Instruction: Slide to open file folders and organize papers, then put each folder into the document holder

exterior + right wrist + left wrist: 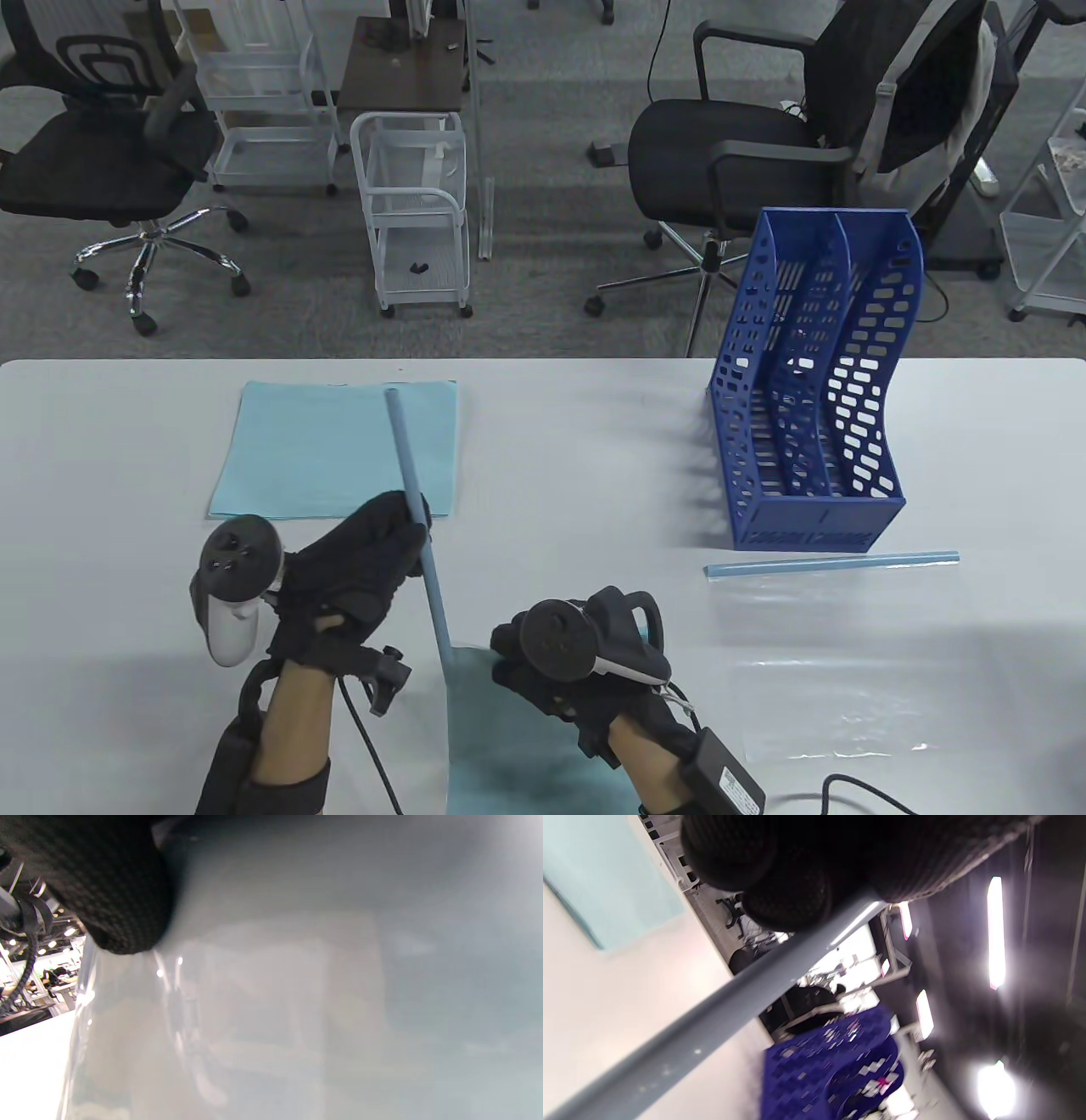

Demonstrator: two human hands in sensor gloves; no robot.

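My left hand (373, 560) grips a long light-blue slide bar (416, 501) that runs from near the table's middle down to the front. The same bar (721, 1010) crosses the left wrist view under my curled fingers (780, 899). My right hand (543, 671) holds a clear folder with blue paper inside (526, 747) at the front edge; that folder's sheet (339, 1005) fills the right wrist view. A stack of light-blue papers (335, 446) lies flat at the back left. The blue document holder (814, 382) stands at the right, its slots holding nothing.
A second clear folder (840, 662) with its own blue slide bar (831, 563) lies in front of the holder. Office chairs (755, 144) and white wire carts (416, 212) stand on the floor beyond the table's far edge.
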